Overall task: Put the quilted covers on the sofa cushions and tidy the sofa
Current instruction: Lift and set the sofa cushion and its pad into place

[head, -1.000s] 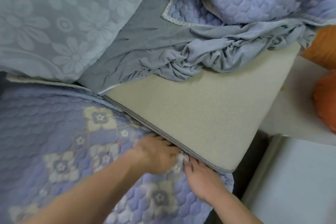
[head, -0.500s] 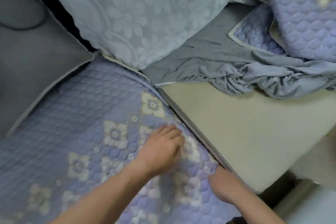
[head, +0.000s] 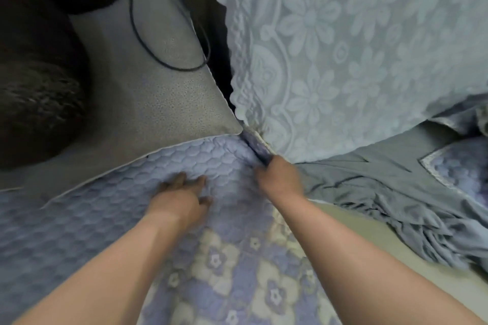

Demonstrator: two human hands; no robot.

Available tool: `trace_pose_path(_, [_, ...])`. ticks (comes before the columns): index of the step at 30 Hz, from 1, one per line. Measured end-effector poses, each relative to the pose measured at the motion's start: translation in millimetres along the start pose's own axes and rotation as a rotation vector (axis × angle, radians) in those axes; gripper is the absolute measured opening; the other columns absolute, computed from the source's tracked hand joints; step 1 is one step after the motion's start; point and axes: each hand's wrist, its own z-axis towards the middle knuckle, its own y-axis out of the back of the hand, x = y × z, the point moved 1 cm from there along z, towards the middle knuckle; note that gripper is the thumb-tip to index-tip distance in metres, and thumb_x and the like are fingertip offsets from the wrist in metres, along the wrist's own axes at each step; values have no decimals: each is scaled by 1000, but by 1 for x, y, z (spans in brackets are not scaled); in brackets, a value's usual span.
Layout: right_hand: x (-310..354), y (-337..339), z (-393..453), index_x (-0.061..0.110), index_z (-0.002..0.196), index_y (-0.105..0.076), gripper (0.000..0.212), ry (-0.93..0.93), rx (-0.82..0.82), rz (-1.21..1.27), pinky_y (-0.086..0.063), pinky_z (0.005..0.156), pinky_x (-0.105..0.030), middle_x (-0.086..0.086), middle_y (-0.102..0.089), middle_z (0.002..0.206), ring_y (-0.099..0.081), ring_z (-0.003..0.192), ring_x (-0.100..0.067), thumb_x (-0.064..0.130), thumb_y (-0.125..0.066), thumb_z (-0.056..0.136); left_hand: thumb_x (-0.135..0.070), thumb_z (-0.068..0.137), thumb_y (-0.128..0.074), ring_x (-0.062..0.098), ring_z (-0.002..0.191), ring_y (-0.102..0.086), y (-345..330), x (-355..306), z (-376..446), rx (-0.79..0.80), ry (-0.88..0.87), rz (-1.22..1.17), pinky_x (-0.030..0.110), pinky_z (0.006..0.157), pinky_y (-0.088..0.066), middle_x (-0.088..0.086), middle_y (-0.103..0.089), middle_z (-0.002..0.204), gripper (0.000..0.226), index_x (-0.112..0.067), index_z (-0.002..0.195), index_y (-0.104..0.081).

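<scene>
A lilac quilted cover (head: 111,224) with cream flower squares lies over the seat cushion in the lower half of the head view. My left hand (head: 182,195) lies flat on it with spread fingers. My right hand (head: 278,178) is at the cover's far corner, its fingers curled into the dark gap beside the seat; whether they pinch the cover's edge is hidden and blurred. To the right a bare beige cushion (head: 375,240) shows under a bunched grey-blue cover (head: 412,208).
A pale blue flower-patterned back cushion (head: 343,47) leans above the corner. A grey sofa arm (head: 148,103) carries a black cable (head: 158,53). A dark furry mass (head: 34,82) fills the left. Another lilac quilted piece (head: 459,169) lies at the right edge.
Both hands moved from the seam at the seat's front up toward the back corner. The right hand went from the cushion edge to the gap under the back cushion; my view shifted left.
</scene>
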Motion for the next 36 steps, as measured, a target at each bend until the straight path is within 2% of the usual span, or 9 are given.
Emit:
trace_pose_path(7, [12, -12, 13, 7, 111, -67, 33, -51, -32, -147, -44, 80, -31, -17, -67, 117, -62, 110, -33, 30, -55, 92, -63, 96, -33, 29, 154, -12, 8, -5, -6, 7, 16, 53, 43, 124, -16, 4, -3, 168, 68, -42, 157, -12])
trace_pose_path(9, [11, -16, 4, 7, 116, -66, 36, 42, -48, -224, -41, 94, -34, -19, -63, 123, -55, 117, -35, 30, -49, 95, -62, 96, -32, 32, 154, -7, 5, -8, -7, 15, 41, 24, 47, 124, -15, 2, 1, 168, 68, -43, 157, -9])
trace_pose_path(17, [17, -41, 15, 7, 156, -14, 70, -76, 302, -129, -14, 120, -48, -19, -15, 162, -16, 149, -36, 49, -27, 101, -66, 93, -34, 38, 147, -12, 15, -11, -11, -6, 53, 47, 51, 117, -27, -1, -7, 163, 66, -50, 153, -14])
trace_pose_path(21, [19, -48, 41, 5, 139, -46, 41, 12, 342, -216, -39, 107, -53, -24, -51, 137, -49, 126, -43, 22, -29, 105, -69, 88, -39, 30, 141, -17, 22, 0, -1, -34, -15, 15, 49, 113, -32, -5, -20, 152, 60, -57, 146, -28])
trace_pose_path(24, [20, -53, 68, 5, 138, -47, 47, 9, 348, -140, -38, 106, -47, -22, -54, 136, -50, 126, -40, 29, -22, 107, -74, 88, -38, 26, 139, -18, 13, 7, 5, -42, -19, 4, 48, 110, -31, -8, -22, 149, 58, -62, 143, -27])
trace_pose_path(27, [24, -60, 81, 10, 141, -47, 59, -72, 233, 19, -37, 102, -35, -13, -52, 141, -48, 130, -31, 46, -18, 105, -76, 87, -39, 28, 141, -15, 14, 5, 14, -62, -4, 13, 48, 110, -28, -6, -17, 152, 58, -65, 142, -25])
trace_pose_path(31, [10, -73, 51, 7, 137, -46, 61, 159, 57, -230, -40, 102, -49, -21, -52, 135, -49, 123, -39, 43, -12, 102, -66, 91, -40, 33, 142, -15, 10, 0, 7, -26, 21, 39, 50, 112, -27, 1, -18, 154, 55, -54, 145, -33])
trace_pose_path(34, [-3, -81, 9, -1, 138, -47, 64, 284, -65, -275, -42, 105, -50, -24, -54, 135, -51, 124, -41, 43, -30, 96, -48, 89, -32, 27, 136, -36, 13, -14, -9, -332, -109, 52, 41, 110, -34, 2, -40, 145, 52, -28, 128, -61])
trace_pose_path(36, [-3, -82, 6, -1, 146, -39, 67, 336, -115, -251, -40, 110, -51, -22, -47, 146, -47, 132, -41, 39, -35, 93, -38, 89, -37, 22, 133, -46, 29, -30, 7, -473, -339, -22, 37, 111, -37, -3, -49, 143, 48, -24, 128, -62])
